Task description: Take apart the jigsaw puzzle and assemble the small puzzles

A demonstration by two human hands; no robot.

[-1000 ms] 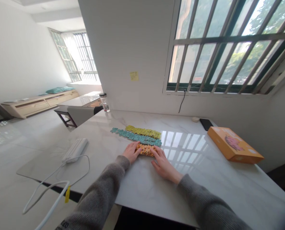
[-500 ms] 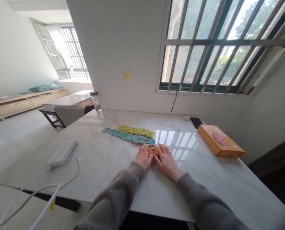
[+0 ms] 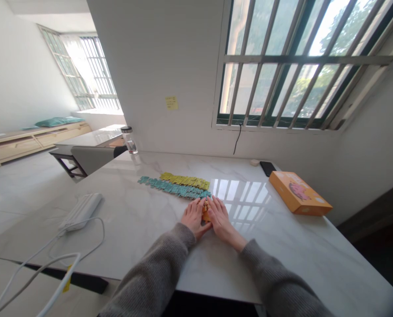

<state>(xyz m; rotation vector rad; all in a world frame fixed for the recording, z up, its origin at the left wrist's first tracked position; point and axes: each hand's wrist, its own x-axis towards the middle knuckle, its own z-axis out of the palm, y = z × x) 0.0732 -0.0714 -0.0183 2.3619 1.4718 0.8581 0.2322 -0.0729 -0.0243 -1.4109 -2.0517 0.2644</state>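
Observation:
My left hand (image 3: 193, 217) and my right hand (image 3: 220, 215) lie on the marble table top (image 3: 143, 233), pressed in from both sides against a small bunch of orange puzzle-like pieces (image 3: 205, 212). Most of that bunch is hidden between my fingers. Just beyond my fingertips runs a long strip of teal pieces (image 3: 173, 189). A strip of yellow pieces (image 3: 185, 180) lies behind it, touching it along the edge. Grey knit sleeves cover both my forearms.
An orange cardboard box (image 3: 298, 193) and a black phone (image 3: 268, 168) sit at the table's right back. A glass bottle (image 3: 129, 141) stands at the far left corner. A white flat device (image 3: 81, 211) with a white cable (image 3: 80, 233) lies left of my hands.
My hands have slid toward each other, and the orange pieces between them now form a much narrower bunch. The whole view has swung slightly, with the table shifting left.

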